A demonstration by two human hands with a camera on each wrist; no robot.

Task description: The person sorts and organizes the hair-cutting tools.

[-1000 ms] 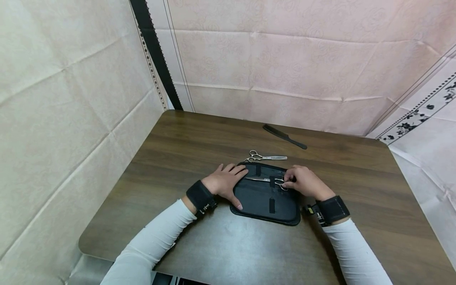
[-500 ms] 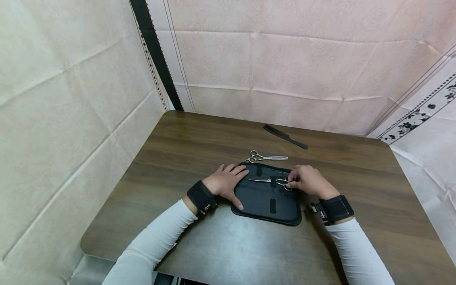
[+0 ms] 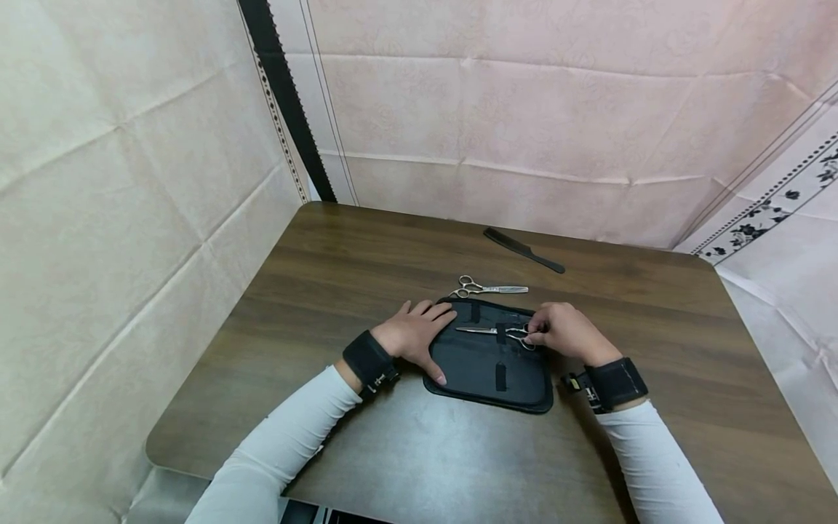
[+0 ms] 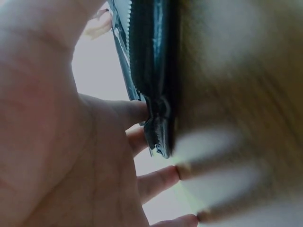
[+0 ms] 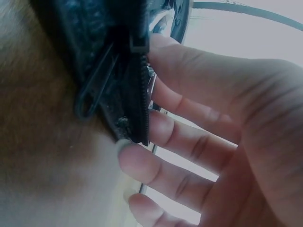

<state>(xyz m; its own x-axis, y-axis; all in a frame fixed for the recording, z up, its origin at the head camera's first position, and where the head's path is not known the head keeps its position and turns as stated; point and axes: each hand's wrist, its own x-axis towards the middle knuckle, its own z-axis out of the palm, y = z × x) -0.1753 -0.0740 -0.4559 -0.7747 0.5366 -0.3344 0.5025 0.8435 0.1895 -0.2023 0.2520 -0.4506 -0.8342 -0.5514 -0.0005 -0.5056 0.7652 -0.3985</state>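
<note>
A black zip case (image 3: 471, 375) lies flat in front of me. Scissors (image 3: 481, 331) rest across it, their blades to the left and their middle under a strap (image 3: 501, 333). My right hand (image 3: 566, 333) pinches their finger loops at the case's right side. In the right wrist view a zipper pull (image 5: 94, 85) hangs at the case edge beside my fingers. My left hand (image 3: 415, 338) rests spread over the left edge of the case. Seen from the left wrist, its fingers straddle the zipped rim (image 4: 151, 56), some touching the table.
Thinning scissors (image 3: 491, 290) lie just behind the case, their loops to the left. A black comb (image 3: 524, 250) is farther back on the wooden table (image 3: 366, 255). Pale patterned cloth (image 3: 524, 109) hangs along the back and sides.
Over the first half second my right hand shifted slightly right, and the scissors slid right with it under the strap. My left hand has stayed in place.
</note>
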